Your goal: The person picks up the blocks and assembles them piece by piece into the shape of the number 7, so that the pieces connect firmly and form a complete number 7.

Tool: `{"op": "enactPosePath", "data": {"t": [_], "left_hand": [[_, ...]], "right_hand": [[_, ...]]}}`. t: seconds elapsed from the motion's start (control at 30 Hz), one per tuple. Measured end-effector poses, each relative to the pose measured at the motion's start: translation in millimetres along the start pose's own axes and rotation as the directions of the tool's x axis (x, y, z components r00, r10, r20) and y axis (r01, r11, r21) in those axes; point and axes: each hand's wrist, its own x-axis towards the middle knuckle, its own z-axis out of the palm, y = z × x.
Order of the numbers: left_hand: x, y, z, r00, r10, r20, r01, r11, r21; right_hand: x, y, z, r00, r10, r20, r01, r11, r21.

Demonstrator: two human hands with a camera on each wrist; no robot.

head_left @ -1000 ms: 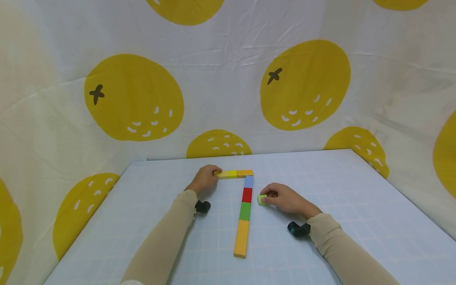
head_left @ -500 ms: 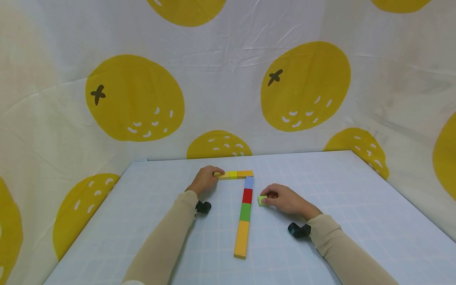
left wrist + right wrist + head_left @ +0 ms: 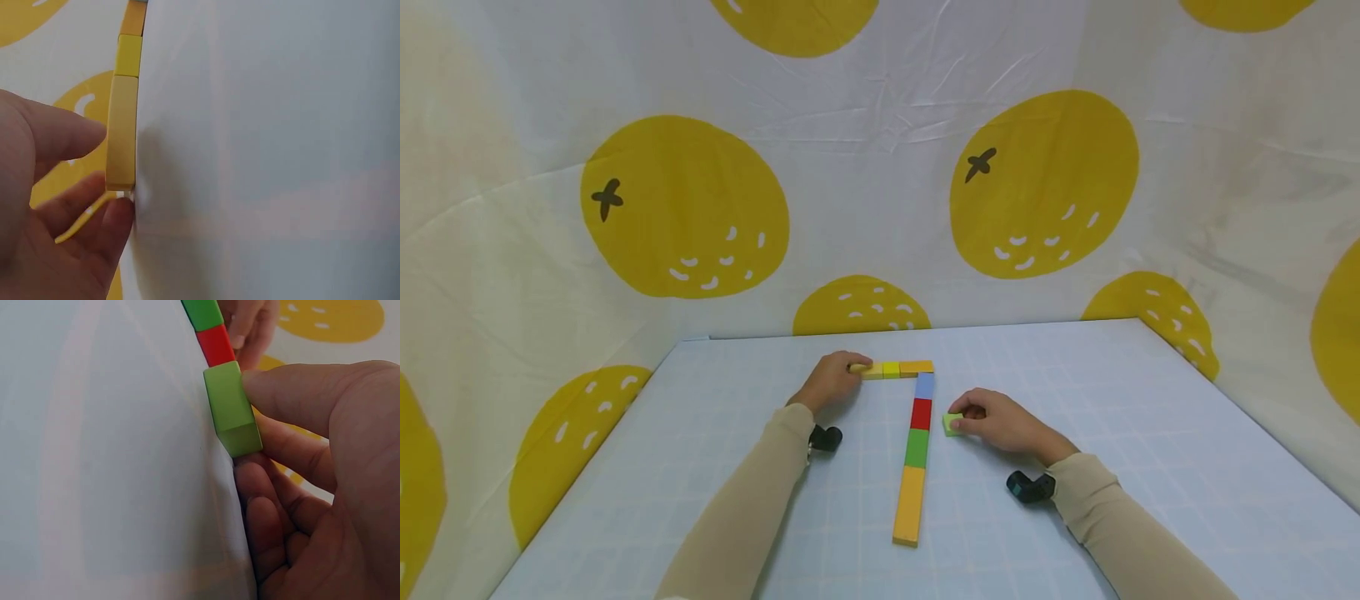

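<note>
My left hand (image 3: 831,381) is at the left end of the far row and holds a pale yellow block (image 3: 122,131), its thumb along the top and fingertips by the end. A small yellow block (image 3: 891,370) and an orange block (image 3: 917,367) continue that row. My right hand (image 3: 1000,419) pinches a light green block (image 3: 230,403) on the table, thumb on one side and fingers curled opposite. Just left of it runs a second line: blue block (image 3: 924,385), red block (image 3: 921,413), green block (image 3: 917,448) and long orange block (image 3: 909,506).
A pale blue checked cloth covers the table (image 3: 1045,367). Behind and beside it hangs a white curtain (image 3: 865,183) printed with large yellow fruit. Dark wrist cameras (image 3: 1030,487) sit on both wrists.
The left hand's fingertip shifts slightly right along the pale yellow block. The right hand and the light green block stay put; the view tips up a little.
</note>
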Motion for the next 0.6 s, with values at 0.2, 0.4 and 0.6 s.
{"op": "enactPosePath", "data": {"t": [0.2,0.4,0.6], "left_hand": [[-7.5,-4.2,-5.5,0.996,0.082,-0.029,-0.081,0.996,0.033],[-28.7,-5.8,-13.1,0.997,0.063,-0.054,-0.062,0.998,0.018],[-61.2,-0.5,-16.9,0.993,0.109,-0.04,-0.11,0.994,-0.028]], "right_hand": [[-1.6,-1.5,0.4,1.0,0.009,0.003,-0.009,1.0,-0.004],[-1.1,-2.6,0.5,1.0,0.012,0.01,-0.012,1.0,0.004],[-0.6,-1.6,-5.1,1.0,0.02,0.023,-0.02,1.0,-0.008]]}}
